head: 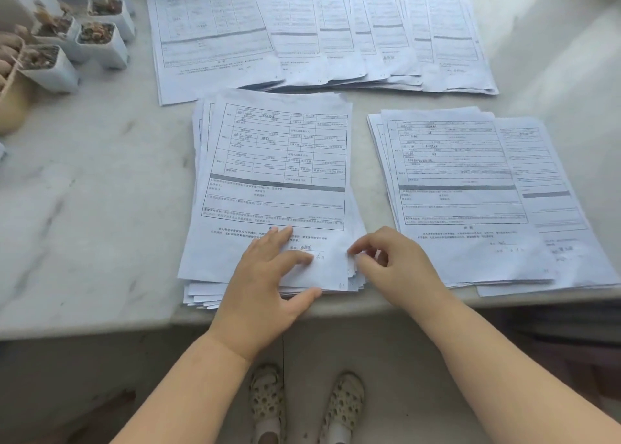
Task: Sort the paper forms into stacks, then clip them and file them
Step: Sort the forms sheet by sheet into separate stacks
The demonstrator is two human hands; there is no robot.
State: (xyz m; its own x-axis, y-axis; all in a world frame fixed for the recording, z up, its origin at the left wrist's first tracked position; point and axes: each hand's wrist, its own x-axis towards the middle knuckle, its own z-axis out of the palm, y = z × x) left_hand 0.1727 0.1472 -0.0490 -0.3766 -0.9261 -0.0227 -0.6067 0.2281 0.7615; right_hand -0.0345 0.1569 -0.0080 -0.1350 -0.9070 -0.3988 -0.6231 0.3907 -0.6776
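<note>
Where right hand (386, 258) pinches: stack (279, 174) (corner)

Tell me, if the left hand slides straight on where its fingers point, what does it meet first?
Only more of the near stack that the left hand rests on; beyond it, probably the far row of forms.

The stack of forms (275, 174) right under the fingers (282, 238) is white with a bluish tint, printed in black grid lines and one dark grey band across. Same look on the stack to the right of the fingers (470, 188) and the fanned spread beyond them (319, 33). The desk (94, 188) is pale grey marble with soft darker veins. Far left of the fingers, white pots (100, 45) with brown, dried-looking stuff inside. Below, cream shoes (268, 400) dotted with dark holes.
</note>
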